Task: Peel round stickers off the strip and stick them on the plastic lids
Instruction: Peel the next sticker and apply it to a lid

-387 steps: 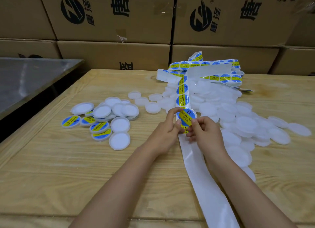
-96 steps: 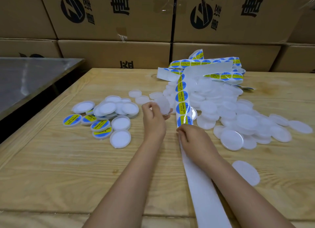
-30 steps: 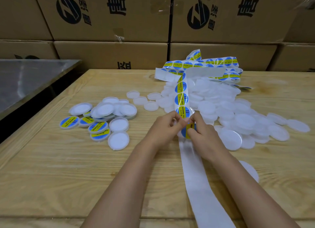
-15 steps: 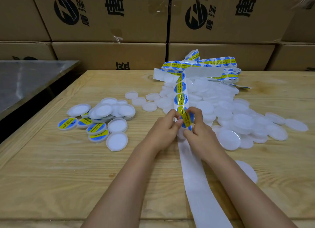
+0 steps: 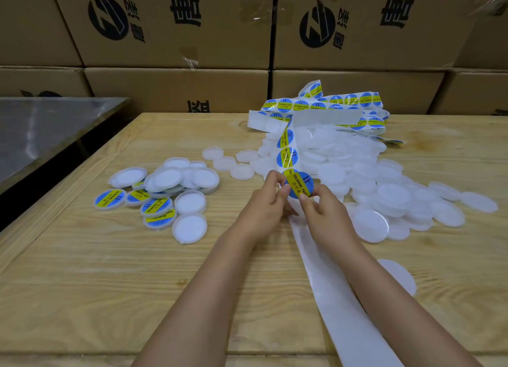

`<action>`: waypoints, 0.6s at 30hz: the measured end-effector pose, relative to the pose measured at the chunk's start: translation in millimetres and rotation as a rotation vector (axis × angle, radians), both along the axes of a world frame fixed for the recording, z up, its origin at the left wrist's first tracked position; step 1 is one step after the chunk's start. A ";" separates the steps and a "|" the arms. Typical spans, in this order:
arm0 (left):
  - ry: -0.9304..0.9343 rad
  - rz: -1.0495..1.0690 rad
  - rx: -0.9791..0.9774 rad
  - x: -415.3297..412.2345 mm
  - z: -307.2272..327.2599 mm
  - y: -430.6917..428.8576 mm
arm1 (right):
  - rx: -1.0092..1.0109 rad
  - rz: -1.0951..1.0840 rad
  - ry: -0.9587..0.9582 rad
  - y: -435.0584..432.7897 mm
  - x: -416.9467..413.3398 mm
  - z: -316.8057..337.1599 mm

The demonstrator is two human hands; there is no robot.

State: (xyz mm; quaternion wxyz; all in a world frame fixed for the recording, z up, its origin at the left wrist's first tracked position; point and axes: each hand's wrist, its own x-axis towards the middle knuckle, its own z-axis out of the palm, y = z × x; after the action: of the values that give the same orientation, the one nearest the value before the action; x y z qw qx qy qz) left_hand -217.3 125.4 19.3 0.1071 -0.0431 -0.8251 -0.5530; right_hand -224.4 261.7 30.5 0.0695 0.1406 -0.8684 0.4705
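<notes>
A round blue and yellow sticker (image 5: 299,185) is held up flat between both hands above the table. My left hand (image 5: 264,204) pinches its left edge and my right hand (image 5: 321,210) pinches its lower right edge; whether a lid sits behind it is hidden. The sticker strip (image 5: 287,149) runs from a loose heap at the back down to the hands, and its bare white backing (image 5: 330,284) trails toward me. A large pile of plain white plastic lids (image 5: 371,180) lies to the right. To the left sits a smaller group of lids (image 5: 165,190), some with stickers on.
The wooden table (image 5: 110,270) carries everything. A single lid (image 5: 398,276) lies beside my right forearm. Stacked cardboard boxes (image 5: 178,37) form a wall behind the table. A grey metal surface (image 5: 41,130) stands to the left, past a dark gap.
The sticker has come off the strip and turned to face me, held a little higher between both hands. Before that, my left hand had picked up a plain lid.
</notes>
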 end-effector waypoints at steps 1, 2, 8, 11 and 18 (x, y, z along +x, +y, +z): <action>-0.011 -0.010 0.013 0.2 0.2 0.4 | -0.010 -0.011 0.019 0.0 -0.2 0.7; -0.022 -0.021 0.032 0.6 0.7 0.6 | -0.024 -0.025 0.033 -0.1 -0.4 1.4; -0.031 0.003 -0.035 2.4 -0.2 4.2 | -0.064 -0.047 0.022 -2.4 -1.3 -0.4; -0.008 0.060 -0.079 1.1 -1.6 6.9 | -0.052 -0.052 0.015 -2.9 -2.9 -3.4; 0.026 0.065 -0.143 4.3 -1.5 13.6 | -0.073 -0.096 0.011 -1.7 -7.8 -6.8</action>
State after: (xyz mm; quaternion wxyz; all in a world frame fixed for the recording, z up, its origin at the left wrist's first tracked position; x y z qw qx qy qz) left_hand -213.0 138.9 17.7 0.1322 -0.0311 -0.8621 -0.4881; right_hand -232.2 260.1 23.7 0.1018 0.0985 -0.8560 0.4971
